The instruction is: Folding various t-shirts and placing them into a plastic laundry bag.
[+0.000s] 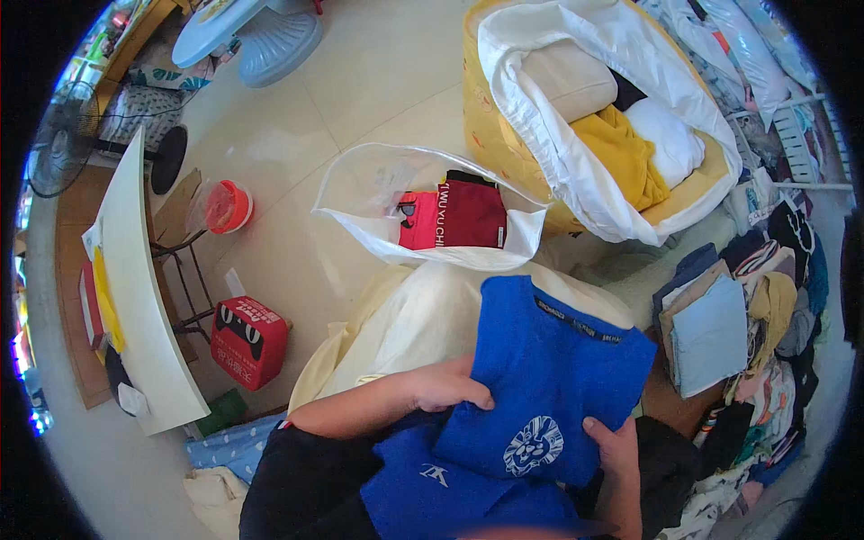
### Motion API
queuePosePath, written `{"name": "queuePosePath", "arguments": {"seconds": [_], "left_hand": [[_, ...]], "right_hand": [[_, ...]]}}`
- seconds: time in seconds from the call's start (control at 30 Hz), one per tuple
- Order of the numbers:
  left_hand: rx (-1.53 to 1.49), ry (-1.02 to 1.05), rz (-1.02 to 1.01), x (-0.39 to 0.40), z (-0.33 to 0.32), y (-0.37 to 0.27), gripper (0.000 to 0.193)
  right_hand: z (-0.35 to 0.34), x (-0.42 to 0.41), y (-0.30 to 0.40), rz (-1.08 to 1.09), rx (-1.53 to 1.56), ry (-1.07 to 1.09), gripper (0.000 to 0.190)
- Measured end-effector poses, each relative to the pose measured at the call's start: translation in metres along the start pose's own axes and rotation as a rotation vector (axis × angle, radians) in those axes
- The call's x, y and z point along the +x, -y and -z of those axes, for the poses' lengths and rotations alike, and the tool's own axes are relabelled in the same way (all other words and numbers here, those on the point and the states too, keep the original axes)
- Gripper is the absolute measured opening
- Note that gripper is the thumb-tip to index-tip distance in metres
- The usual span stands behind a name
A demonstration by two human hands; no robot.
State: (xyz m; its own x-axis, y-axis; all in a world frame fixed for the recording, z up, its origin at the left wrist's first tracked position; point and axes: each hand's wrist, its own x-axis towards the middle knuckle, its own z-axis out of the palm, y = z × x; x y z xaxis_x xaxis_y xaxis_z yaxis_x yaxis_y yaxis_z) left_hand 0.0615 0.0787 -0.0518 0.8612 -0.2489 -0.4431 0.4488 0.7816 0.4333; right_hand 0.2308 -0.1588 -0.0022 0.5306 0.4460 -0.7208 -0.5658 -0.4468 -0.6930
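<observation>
A blue sleeveless top [553,364] is spread over my lap, with a white lion's head printed on its front and a dark lettered band inside the neckline. My left hand [452,390] grips its left edge, thumb on top of the cloth. At the opposite edge, my right hand [613,442] holds it the same way. Under the top lies another piece of blue cloth [418,486] bearing a small white logo; whether it is a separate garment I cannot tell. Just beyond my knees stands an open white plastic bag [378,253] with folded red and maroon garments [472,212] inside.
A large yellow fabric hamper [499,135] with a white lining holds clothes, front right. Stacked folded clothes [709,337] and loose garments are on my right. To the left are a red stool [248,344], a red-rimmed tub [228,208], a white tabletop [148,324] and a fan [64,138].
</observation>
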Motion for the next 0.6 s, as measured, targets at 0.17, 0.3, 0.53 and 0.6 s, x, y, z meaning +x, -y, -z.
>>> {"name": "queuePosePath", "arguments": {"seconds": [0.17,0.3,0.53,0.6], "left_hand": [[-0.052,-0.244,-0.070,-0.041,-0.011,-0.040,0.070],[0.096,-0.514,-0.433,-0.088,0.001,-0.067,0.056],[-0.171,-0.776,-0.249,-0.083,0.107,-0.117,0.026],[-0.138,-0.872,-0.228,-0.067,0.130,-0.124,0.019]], "right_hand": [[-0.030,0.018,0.049,0.364,-0.319,0.249,0.043],[-0.086,0.076,0.078,0.452,-0.275,0.385,0.036],[-0.178,0.211,0.077,-0.101,-0.142,0.582,0.031],[-0.191,0.240,0.062,-0.210,-0.179,0.480,0.023]]}}
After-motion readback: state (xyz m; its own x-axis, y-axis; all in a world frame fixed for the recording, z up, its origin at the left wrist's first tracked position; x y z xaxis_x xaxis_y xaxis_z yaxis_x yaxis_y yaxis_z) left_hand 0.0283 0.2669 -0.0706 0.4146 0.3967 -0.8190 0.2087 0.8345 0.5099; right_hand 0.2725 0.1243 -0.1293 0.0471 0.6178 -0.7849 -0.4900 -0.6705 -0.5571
